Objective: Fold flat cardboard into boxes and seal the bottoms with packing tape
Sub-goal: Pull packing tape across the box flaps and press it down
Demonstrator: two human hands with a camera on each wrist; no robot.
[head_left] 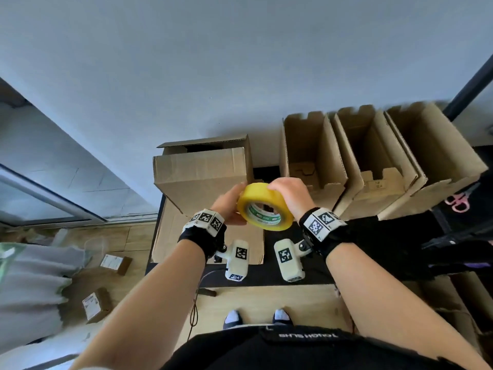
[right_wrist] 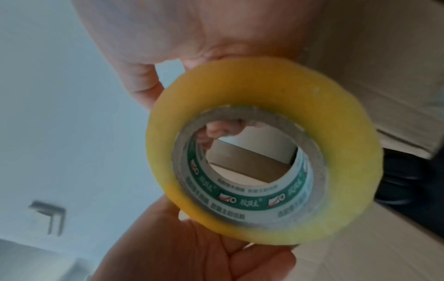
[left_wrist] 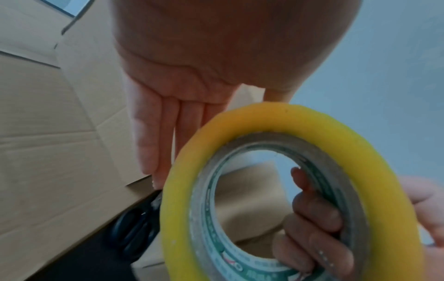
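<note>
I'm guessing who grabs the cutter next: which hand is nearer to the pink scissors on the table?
Right. The right hand grips the tape roll on the side toward the pink scissors; the left hand steadies the roll's far side, farther away.

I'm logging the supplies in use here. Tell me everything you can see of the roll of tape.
The roll of tape is a thick yellowish, translucent-looking ring on a grey cardboard core printed green and white inside. It is held in the air above the black table, tilted, hole toward the camera. The left hand supports its side with straight fingers; the right hand curls over the top. No loose end shows.
</note>
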